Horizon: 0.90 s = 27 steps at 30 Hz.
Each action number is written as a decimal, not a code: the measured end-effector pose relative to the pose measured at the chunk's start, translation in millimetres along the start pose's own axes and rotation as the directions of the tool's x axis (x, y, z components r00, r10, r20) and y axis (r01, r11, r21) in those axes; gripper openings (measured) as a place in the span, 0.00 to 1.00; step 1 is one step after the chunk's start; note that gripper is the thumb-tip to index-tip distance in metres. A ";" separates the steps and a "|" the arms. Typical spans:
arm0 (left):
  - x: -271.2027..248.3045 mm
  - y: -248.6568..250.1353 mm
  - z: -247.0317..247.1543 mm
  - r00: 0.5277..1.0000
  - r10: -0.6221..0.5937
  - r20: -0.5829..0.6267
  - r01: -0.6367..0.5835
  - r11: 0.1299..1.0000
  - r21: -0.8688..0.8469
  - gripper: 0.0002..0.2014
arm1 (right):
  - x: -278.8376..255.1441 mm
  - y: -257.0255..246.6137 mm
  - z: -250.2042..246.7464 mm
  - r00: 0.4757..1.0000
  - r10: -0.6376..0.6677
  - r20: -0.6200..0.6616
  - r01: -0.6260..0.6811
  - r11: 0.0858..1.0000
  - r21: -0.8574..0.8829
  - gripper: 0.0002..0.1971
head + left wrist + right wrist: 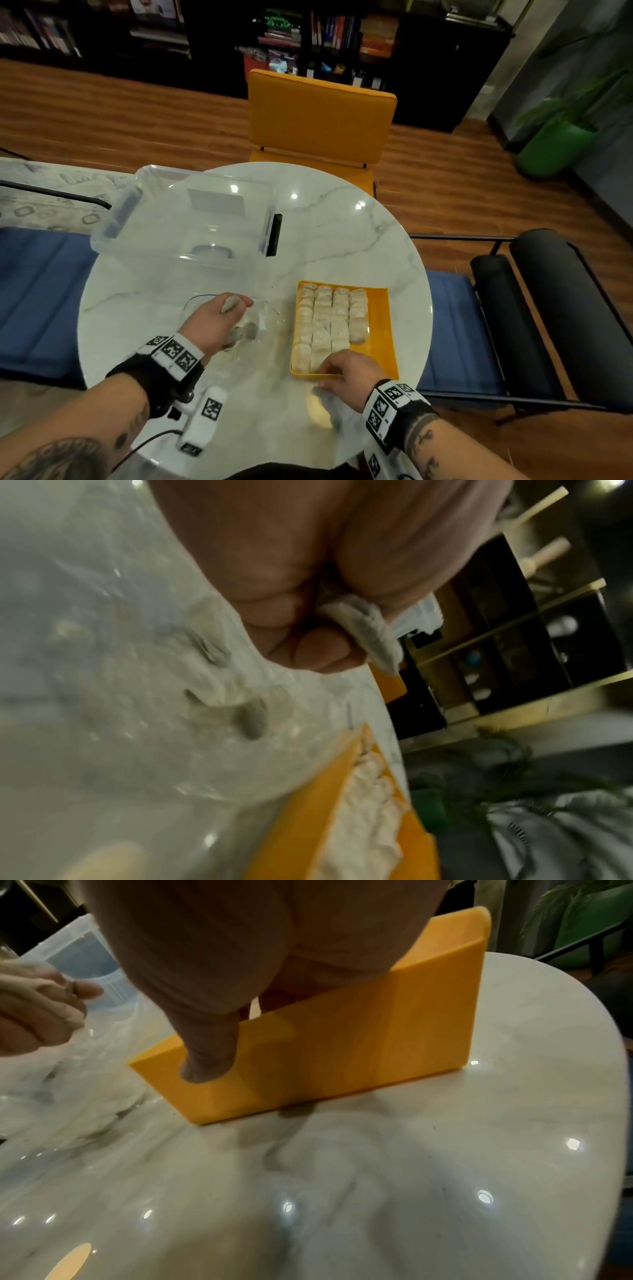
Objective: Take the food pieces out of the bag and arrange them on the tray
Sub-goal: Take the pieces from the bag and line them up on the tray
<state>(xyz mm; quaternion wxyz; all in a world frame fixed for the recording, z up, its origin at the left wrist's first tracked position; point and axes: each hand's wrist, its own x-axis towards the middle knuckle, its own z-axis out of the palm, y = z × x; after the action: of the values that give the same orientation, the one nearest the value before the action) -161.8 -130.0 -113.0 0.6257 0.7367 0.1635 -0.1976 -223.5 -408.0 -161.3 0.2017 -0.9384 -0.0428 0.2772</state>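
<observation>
A yellow tray [380, 329] sits on the right of the marble table [342, 233], holding several pale dumplings [329, 318] in neat rows. To its left lies a clear plastic bag [265, 322] with a few dumplings [253, 721] still inside. My left hand [236, 308] hovers over the bag's mouth and grips one dumpling [363, 631] in curled fingers. My right hand [325, 371] holds the tray's near wall [359, 1047]: the thumb [205, 1066] presses the outside, the fingers curl over the rim by the nearest dumplings. The tray's right strip is bare.
A large clear storage box [191, 212] stands at the back left of the table. A yellow chair [318, 116] is behind the table. A white tagged device [205, 418] with a cable lies near the front edge, beside my left wrist.
</observation>
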 end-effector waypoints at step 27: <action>1.6 42.3 98.1 0.983 0.085 0.161 -0.072 0.994 -0.082 0.11 | -5.9 -35.4 -138.2 0.955 0.072 -0.287 0.118 0.799 0.590 0.05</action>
<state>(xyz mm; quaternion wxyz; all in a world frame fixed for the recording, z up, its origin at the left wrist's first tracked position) -148.2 -233.7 -91.2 0.6717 0.6996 0.0894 -0.2266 -153.0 -425.8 -38.4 0.4960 -0.8559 0.0663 0.1306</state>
